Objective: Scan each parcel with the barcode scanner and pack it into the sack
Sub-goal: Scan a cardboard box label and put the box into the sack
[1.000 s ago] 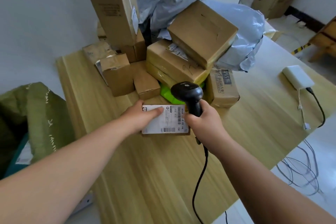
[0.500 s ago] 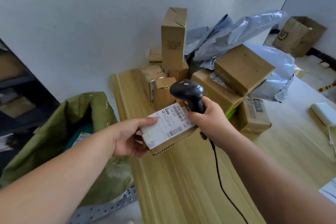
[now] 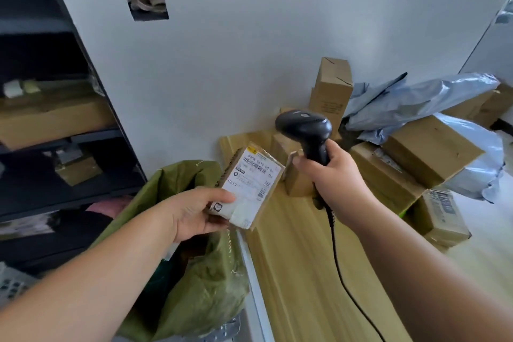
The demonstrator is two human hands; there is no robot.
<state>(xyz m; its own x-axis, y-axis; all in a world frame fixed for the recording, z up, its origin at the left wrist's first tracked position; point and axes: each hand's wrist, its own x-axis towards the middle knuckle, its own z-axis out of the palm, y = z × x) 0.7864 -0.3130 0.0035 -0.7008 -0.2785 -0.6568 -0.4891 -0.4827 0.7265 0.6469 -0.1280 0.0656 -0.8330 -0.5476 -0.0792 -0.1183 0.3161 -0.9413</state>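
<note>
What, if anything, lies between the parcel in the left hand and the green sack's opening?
Nothing visible. The left hand holds the parcel over the table edge, with the sack open just below-left.

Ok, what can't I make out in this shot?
Head view only.
Green sack contents: dark inside, partly covered by the left hand and forearm.
Parcel label text: too blurred to read.
Scanner cable end: cut off by the bottom edge.
</note>
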